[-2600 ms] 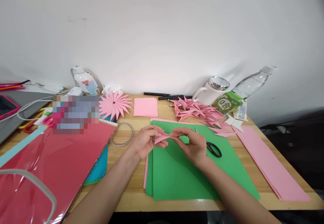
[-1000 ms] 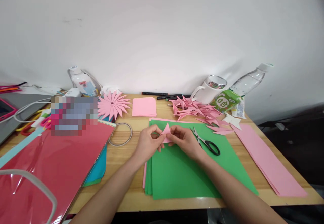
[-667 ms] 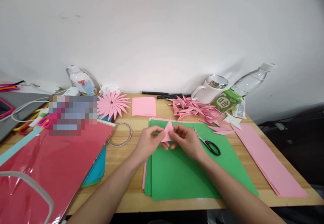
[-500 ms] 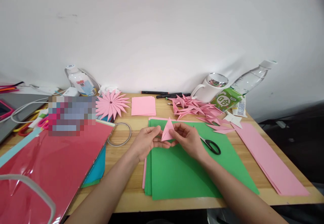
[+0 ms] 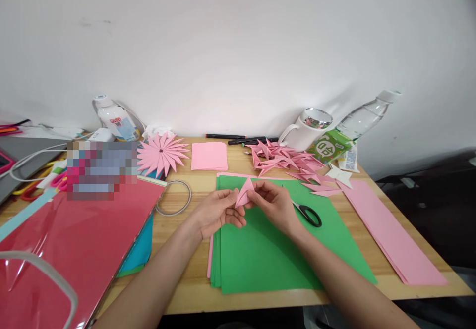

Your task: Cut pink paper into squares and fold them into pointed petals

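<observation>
A small piece of pink paper [image 5: 244,192], folded to a point, is held up between my two hands over a stack of green sheets [image 5: 275,259]. My left hand [image 5: 220,212] pinches its left lower edge between thumb and fingers. On the other side, my right hand [image 5: 272,203] grips it, thumb in front and fingers behind. Scissors [image 5: 309,215] with black handles lie on the green sheets beside my right hand, their blades partly hidden by it. Beyond my hands lie a stack of pink squares [image 5: 208,156] and a heap of folded pink pieces [image 5: 284,159].
A spiky pink paper wheel [image 5: 161,153] lies at the back left, near a white bottle [image 5: 118,121]. Markers [image 5: 225,136] lie along the wall. At right stand a white mug [image 5: 307,130], a green box [image 5: 329,145] and a tilted clear bottle [image 5: 366,116]; long pink strips [image 5: 394,235] lie nearer.
The pink paper has tilted to the right, and my left thumb now presses at its edge. The left fingers have drawn away from the right hand's. The whole view has shifted slightly.
</observation>
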